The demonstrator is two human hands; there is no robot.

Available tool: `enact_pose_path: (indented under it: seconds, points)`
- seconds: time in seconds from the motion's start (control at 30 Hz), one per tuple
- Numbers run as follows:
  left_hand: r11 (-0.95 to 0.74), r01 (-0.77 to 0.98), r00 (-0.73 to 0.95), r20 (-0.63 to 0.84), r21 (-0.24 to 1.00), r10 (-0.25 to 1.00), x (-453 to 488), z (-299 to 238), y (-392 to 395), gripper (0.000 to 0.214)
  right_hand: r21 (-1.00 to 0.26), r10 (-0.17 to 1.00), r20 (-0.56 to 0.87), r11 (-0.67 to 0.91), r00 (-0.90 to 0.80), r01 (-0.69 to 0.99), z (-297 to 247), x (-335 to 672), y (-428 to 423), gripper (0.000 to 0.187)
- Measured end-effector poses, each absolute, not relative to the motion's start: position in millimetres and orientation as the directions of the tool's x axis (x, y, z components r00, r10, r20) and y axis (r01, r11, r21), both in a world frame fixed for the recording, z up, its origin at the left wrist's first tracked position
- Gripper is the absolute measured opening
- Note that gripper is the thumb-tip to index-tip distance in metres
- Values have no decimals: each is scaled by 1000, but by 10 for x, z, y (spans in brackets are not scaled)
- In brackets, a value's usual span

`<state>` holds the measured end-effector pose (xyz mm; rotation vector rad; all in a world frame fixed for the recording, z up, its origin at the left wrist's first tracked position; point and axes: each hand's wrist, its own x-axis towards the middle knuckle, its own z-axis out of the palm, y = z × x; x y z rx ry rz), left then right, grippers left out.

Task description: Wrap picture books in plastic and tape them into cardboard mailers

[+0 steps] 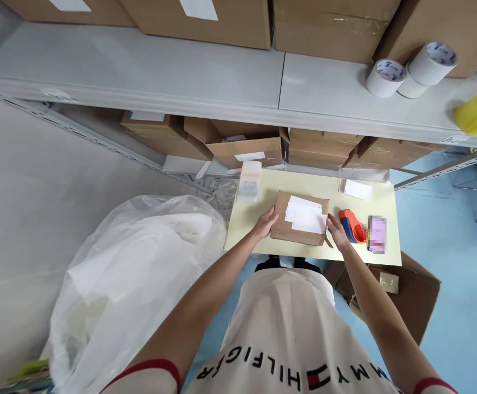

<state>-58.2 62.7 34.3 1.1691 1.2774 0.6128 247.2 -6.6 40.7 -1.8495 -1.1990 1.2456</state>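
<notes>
A small brown cardboard box (284,224) lies on a pale yellow table (246,219), with white paper labels (307,216) on its top. My left hand (266,223) rests against the box's left side, fingers curled on its edge. At the box's right front corner is my right hand (337,231), fingers bent against the cardboard. An orange and blue tape dispenser (352,225) lies just right of my right hand.
A blurred pink item (377,234) and a white slip (357,189) lie on the table's right part, a pale packet (249,181) at its far left corner. A big clear plastic bag (132,273) stands left. Tape rolls (411,71) sit on a shelf (222,82) with boxes. An open carton (406,295) is on the floor right.
</notes>
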Motion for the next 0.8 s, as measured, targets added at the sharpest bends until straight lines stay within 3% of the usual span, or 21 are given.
enact_pose_path:
  seconds: [0.13,0.23,0.43,0.53,0.63,0.73,0.8]
  points:
    - [381,247,259,-439,891,860,-797,316,388,95,-823,876,-465,-481,127,303,397,2442,-406,84]
    - [360,177,299,-399,916,867,-814,344,236,92,-871,907,-420,-410,23,270,395,2363,-561,87]
    - [300,117,290,-322,947,901,-797,540,245,95,-901,916,-401,-399,28,171,656,2442,-504,86]
    - [250,192,237,-292,949,926,-798,672,344,81,-912,929,-369,-370,40,178,864,2582,-369,73]
    - [253,301,144,-306,919,941,-715,751,461,49,-880,933,-337,-359,122,312,977,2655,-221,52]
    - [304,365,55,-346,880,937,-599,778,567,29,-811,906,-346,-419,242,409,1015,2627,-117,51]
    - [323,411,6,-357,853,934,-546,808,608,34,-755,888,-321,-449,328,478,1065,2565,-84,58]
